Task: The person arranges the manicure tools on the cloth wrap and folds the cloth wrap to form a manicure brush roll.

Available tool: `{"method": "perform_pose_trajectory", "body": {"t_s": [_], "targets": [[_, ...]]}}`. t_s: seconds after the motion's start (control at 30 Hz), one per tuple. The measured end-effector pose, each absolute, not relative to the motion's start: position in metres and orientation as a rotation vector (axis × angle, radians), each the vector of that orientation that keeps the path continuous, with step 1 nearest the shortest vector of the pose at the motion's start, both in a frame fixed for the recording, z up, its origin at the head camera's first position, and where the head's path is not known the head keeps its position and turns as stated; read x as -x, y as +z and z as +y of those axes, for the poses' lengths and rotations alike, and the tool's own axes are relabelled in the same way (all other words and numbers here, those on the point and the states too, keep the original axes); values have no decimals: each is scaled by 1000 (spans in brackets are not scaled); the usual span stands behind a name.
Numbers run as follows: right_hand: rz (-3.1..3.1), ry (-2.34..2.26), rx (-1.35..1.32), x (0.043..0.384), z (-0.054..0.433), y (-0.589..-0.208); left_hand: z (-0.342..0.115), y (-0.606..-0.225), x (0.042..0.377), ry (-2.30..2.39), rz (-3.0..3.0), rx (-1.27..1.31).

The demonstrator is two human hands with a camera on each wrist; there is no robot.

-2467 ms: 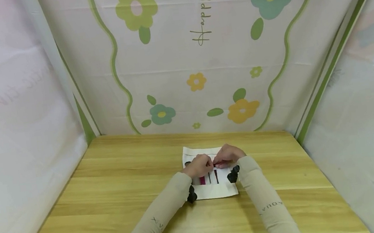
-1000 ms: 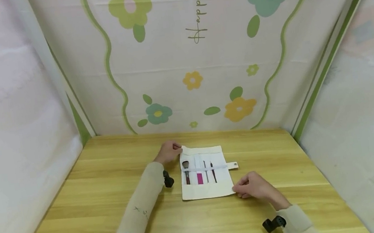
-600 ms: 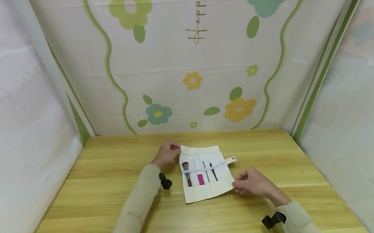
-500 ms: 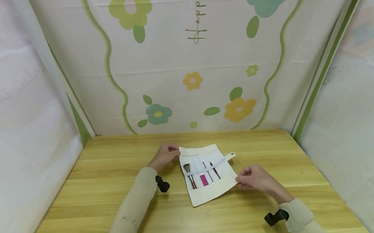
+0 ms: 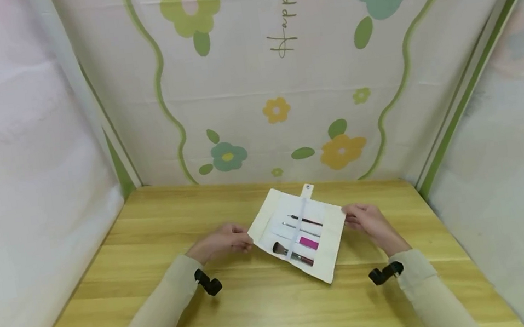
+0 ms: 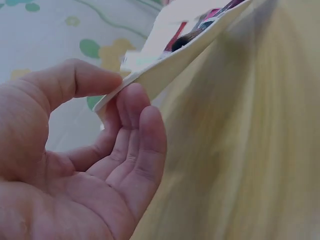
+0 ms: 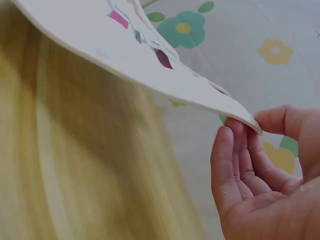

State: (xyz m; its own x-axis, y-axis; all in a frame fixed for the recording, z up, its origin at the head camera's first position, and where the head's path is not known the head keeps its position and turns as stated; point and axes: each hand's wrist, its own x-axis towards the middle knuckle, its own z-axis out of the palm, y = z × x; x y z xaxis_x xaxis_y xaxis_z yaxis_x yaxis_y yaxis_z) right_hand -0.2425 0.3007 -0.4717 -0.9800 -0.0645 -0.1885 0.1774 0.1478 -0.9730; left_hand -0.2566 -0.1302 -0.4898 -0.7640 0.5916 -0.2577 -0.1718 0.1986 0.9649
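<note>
An opened white fabric brush roll (image 5: 335, 236) hangs tilted between both hands, lifted off the table. My left hand (image 5: 225, 241) pinches its left corner between thumb and fingers, as the left wrist view shows at the cloth edge (image 6: 165, 75). The opposite corner is pinched by my right hand (image 5: 371, 224). Tucked under an elastic band are a fluffy makeup brush (image 5: 299, 258), a bright pink piece (image 5: 309, 242), a slim silvery tool (image 5: 303, 230) and a thin dark-red brush (image 5: 308, 220). The snap strap (image 5: 306, 191) points away from me.
Below lies a wood-grain table (image 5: 262, 312). A white cloth wall with printed flowers (image 5: 342, 151) rises close behind the roll, and plain pale cloth sides (image 5: 25, 216) stand left and right. Small black cameras (image 5: 208, 282) sit on both wrists.
Both hands were over the roll, then took its corners. The roll has come up off the table and turned counterclockwise, so its strap swung from the right to the far side.
</note>
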Motion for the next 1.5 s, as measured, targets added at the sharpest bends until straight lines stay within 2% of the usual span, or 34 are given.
{"method": "perform_pose_trajectory", "body": {"t_s": [0.27,0.47,0.7,0.87,1.07,1.3,1.5], "targets": [[2209,-1941,-111,273,277,-481,-123,-491,225,1562,1891,-447],[2230,-1929,-148,283,260,-498,-120,-499,208,1565,1921,-385],[2239,-1946,-199,288,253,-510,-121,-505,202,1558,1938,-347],[2439,-1742,-125,284,260,-507,-128,-498,202,1472,2030,-421],[2830,-1170,149,264,269,-484,-143,-486,207,1305,2199,-629],[2921,-823,714,227,278,-456,-139,-473,201,912,2560,-1000],[2947,-430,1195,196,279,-452,-120,-471,187,440,2771,-1380]]}}
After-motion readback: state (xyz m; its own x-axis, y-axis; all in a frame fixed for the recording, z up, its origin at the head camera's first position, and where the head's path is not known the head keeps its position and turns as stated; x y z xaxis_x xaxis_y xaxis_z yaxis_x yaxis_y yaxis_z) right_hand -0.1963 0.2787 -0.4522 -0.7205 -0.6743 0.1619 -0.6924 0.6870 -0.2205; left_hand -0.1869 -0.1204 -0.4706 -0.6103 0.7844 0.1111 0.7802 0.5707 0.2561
